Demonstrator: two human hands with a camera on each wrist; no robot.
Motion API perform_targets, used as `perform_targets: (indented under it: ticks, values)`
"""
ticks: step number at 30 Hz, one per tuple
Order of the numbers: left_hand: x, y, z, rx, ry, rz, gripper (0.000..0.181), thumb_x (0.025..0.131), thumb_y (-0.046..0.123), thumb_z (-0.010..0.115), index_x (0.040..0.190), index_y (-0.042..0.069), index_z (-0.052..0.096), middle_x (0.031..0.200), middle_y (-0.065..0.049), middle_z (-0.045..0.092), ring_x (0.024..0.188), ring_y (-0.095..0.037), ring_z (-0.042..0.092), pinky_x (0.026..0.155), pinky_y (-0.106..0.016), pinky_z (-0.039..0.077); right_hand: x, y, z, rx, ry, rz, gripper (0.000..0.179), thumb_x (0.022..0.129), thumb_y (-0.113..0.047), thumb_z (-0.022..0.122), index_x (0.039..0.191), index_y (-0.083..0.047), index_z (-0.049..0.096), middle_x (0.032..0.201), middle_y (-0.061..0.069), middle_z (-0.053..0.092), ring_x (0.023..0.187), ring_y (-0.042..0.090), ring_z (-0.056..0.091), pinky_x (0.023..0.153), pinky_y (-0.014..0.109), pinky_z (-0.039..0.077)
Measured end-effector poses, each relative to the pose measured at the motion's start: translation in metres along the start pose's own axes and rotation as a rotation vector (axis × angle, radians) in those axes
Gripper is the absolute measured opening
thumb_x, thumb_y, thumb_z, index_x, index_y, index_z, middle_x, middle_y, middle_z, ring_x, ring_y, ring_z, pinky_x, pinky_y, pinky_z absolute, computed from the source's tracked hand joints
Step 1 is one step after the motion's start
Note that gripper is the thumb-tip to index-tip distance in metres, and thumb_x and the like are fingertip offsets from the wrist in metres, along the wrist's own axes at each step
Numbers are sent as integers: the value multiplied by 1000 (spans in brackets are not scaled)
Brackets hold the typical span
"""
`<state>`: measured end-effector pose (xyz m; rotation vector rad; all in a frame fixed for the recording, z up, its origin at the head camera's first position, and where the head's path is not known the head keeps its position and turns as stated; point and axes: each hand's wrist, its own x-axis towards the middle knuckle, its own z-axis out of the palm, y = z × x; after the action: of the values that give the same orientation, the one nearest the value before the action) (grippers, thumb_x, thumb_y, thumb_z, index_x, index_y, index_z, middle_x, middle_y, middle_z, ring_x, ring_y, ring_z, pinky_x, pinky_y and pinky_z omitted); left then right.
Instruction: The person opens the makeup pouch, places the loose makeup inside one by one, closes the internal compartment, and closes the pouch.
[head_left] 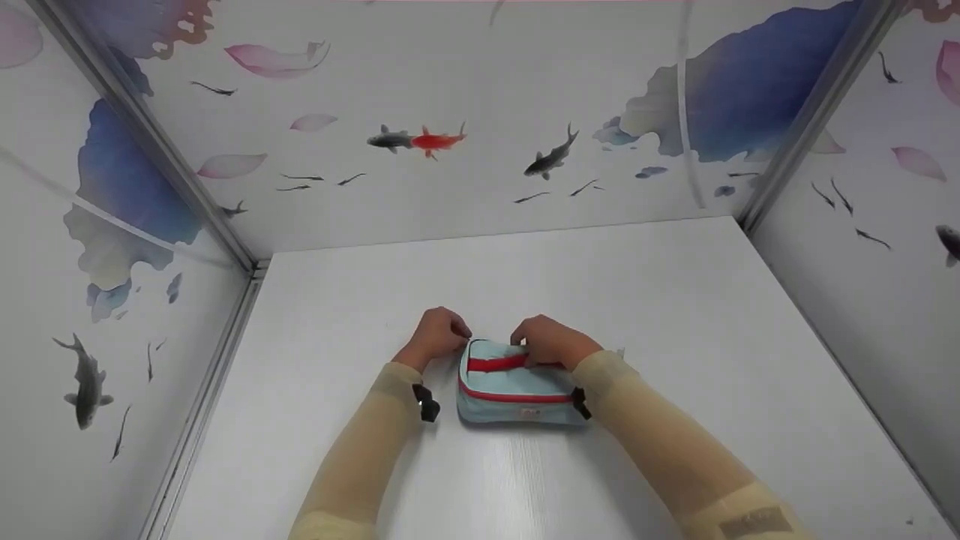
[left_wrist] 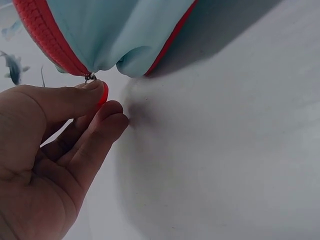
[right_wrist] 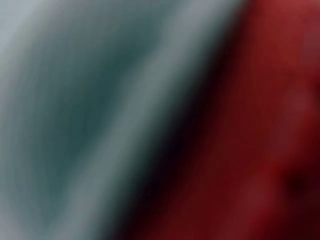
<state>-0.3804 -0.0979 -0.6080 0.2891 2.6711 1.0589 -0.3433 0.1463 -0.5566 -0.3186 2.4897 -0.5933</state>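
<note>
A light-blue zip pouch [head_left: 499, 382] with red trim lies on the white table, between and just in front of my hands. At its far left corner my left hand [head_left: 436, 334] pinches a red zipper pull [left_wrist: 105, 94] between thumb and fingertips; in the left wrist view the pull hangs from the end of the red zipper [left_wrist: 52, 37]. My right hand [head_left: 553, 342] lies over the pouch's top with curled fingers, gripping the red handle strap [head_left: 491, 364]. Up close and blurred, the right wrist view holds only pale blue fabric [right_wrist: 75, 110] and a red band [right_wrist: 240, 130].
The white table [head_left: 360, 289] is enclosed by panels printed with fish and petals: a back wall [head_left: 450, 82], a left wall [head_left: 45, 262] and a right wall [head_left: 877, 277]. Black clips [head_left: 427, 403] sit at both wrists, the right one overlapping the pouch's right end.
</note>
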Motion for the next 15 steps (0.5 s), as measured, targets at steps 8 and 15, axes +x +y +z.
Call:
perform_targets:
  ticks: [8, 15]
  values:
    - [3, 3, 2, -2, -17, -3, 11, 94, 7, 74, 100, 11, 82, 102, -6, 75, 97, -24, 65, 93, -42, 60, 2, 4, 1, 29, -7, 20, 40, 96, -6, 76, 135, -15, 73, 132, 9, 71, 115, 29, 65, 111, 53, 53]
    - [9, 4, 2, 20, -34, -6, 9, 95, 10, 75, 100, 12, 83, 102, -6, 75, 97, -24, 65, 92, -41, 61, 2, 2, 1, 45, -2, 14, 42, 96, -8, 77, 137, -15, 71, 135, 9, 70, 121, 30, 65, 111, 53, 53]
